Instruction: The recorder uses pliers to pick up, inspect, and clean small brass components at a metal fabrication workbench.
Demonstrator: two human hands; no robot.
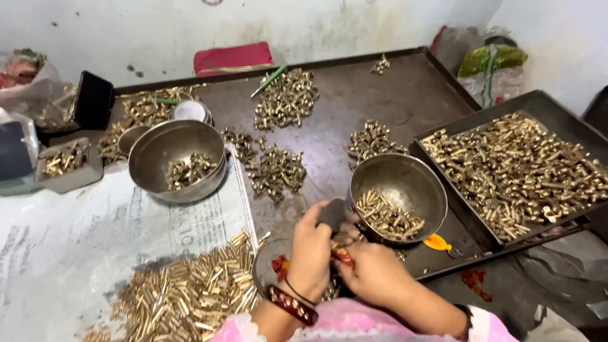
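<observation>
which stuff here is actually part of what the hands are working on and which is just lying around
In use:
- left hand gripping a dark tool
- right hand pinching a small part, too hidden to identify
- steel bowl of brass pieces beside them
- loose brass tubes on the paper
- tray of brass parts

Lying about:
- red pouch
- green pen
- plastic bag
</observation>
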